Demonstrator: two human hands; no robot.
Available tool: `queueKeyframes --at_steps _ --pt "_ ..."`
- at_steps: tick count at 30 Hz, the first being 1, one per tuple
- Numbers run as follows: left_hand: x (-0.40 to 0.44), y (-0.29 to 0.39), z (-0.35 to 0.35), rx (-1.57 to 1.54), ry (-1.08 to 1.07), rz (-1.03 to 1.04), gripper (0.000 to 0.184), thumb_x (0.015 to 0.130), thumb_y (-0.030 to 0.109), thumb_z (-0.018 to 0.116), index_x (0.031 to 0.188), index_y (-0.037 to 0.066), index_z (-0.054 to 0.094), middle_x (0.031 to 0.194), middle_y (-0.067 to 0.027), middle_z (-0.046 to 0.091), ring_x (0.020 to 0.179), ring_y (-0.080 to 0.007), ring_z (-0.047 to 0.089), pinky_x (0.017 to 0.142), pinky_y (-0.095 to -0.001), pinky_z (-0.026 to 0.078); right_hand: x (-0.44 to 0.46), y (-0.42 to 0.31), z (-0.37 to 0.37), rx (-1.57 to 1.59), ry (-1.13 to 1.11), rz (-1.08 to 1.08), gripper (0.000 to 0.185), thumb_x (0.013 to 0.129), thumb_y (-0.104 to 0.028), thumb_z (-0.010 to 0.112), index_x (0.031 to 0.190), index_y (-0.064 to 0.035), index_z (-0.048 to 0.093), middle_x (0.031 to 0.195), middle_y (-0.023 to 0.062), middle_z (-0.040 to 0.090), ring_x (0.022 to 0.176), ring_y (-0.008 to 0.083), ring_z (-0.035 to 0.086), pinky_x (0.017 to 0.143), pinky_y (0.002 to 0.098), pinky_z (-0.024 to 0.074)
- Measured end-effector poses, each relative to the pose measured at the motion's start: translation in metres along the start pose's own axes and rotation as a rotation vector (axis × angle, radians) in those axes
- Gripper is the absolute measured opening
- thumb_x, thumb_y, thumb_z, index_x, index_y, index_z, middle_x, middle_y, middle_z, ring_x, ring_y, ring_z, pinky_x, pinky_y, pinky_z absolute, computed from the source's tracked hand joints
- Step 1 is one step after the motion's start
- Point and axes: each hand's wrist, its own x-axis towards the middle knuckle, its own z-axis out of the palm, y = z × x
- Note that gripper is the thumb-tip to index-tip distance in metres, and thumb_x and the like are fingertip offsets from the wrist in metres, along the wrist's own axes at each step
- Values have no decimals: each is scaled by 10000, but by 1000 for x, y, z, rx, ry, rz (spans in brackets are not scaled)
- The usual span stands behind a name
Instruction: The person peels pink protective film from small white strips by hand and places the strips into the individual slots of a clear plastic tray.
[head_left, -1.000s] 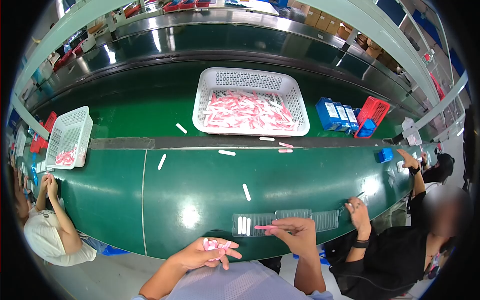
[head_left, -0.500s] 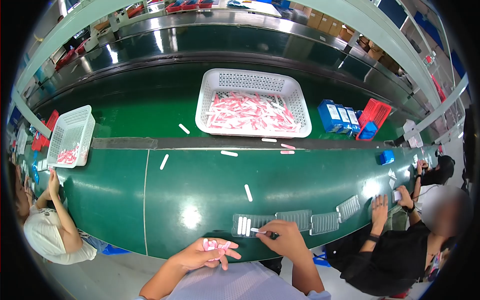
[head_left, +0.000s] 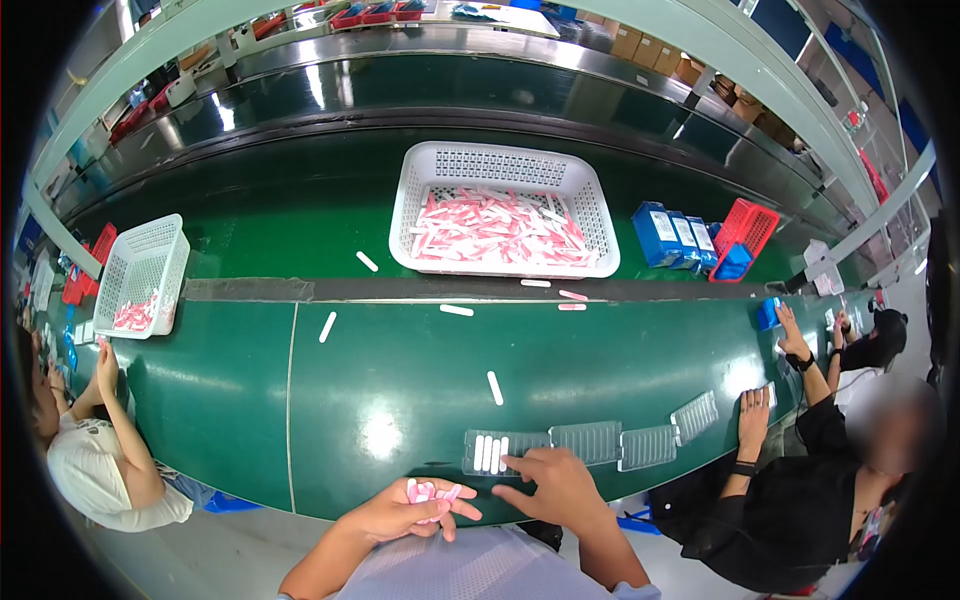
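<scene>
White strips (head_left: 487, 453) — in clear tray (head_left: 530, 438), lower centre of frame. Right hand (head_left: 562, 487) part-spread, fingertip at rightmost strip; left hand (head_left: 393, 511) cupping pink-and-white pieces (head_left: 427, 492). Could spill through loose fingers — or skew from fingertip drag.

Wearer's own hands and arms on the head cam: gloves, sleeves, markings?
No gloves on the left hand or right hand; no rings, watch or wristband visible. Both forearms are uncovered up to pale blue sleeves at the picture's bottom edge, matching the finely patterned top. No markings legible.
</scene>
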Motion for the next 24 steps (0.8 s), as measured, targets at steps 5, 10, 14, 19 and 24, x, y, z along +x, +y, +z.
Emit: queueKeyframes --at_steps 5,10,14,19,24 --pt "-1 0 1 -21 6 25 467 1041 238 606 1399 -49 517 1297 -236 651 810 -143 678 512 -207 339 1 -3 7 102 344 -71 289 780 -209 839 1031 -84 770 693 28 601 628 223 586 622 358 459" --pt "1 6 10 109 -63 -56 414 1047 186 585 1377 -59 536 1287 -223 663 812 -152 678 513 -225 337 8 -31 12 478 105 -103 207 814 -150 813 1008 -88 780 673 34 615 594 164 562 566 309 445" --pt "-3 8 12 74 3 -44 352 1050 155 571 1335 -52 582 1235 -262 676 779 -179 686 505 -238 341 5 -16 22 690 255 71 91 896 -77 744 953 -9 761 706 54 680 557 122 580 519 260 461" --pt "-5 -3 -4 -63 42 35 347 1023 94 600 1338 -49 584 1214 -276 677 788 -221 708 508 -237 362 -4 1 -1 1146 434 357 127 940 -54 711 916 68 737 709 74 699 562 103 600 526 255 474" --pt "0 -6 -4 -67 42 79 371 1004 41 601 1361 -54 562 1242 -273 669 833 -236 716 525 -243 396 -7 8 -5 1176 490 351 118 922 -20 695 877 85 728 659 121 679 506 148 598 486 265 484"
